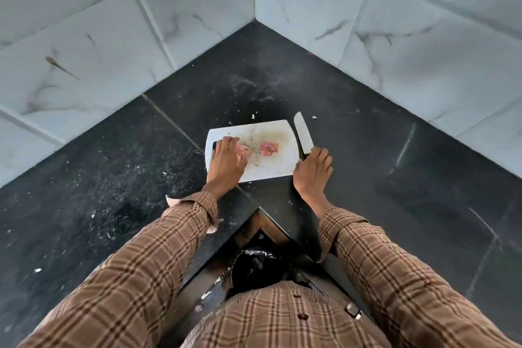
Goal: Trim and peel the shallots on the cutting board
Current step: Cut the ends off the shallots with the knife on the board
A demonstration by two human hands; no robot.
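I am seeing the white cutting board (pixel 271 167) lying on the black counter (pixel 113 178) in the tiled corner. The left hand (pixel 226 162) is resting on the board's left part, fingers close together and curving over a pale shallot (pixel 245 151). A pink, cut shallot (pixel 268 148) is sitting near the board's middle, apart from both hands. The right hand (pixel 312 171) is gripping the knife (pixel 302 133) handle just off the board's right edge, blade pointing away. Peel scraps (pixel 253 116) are lying around the board.
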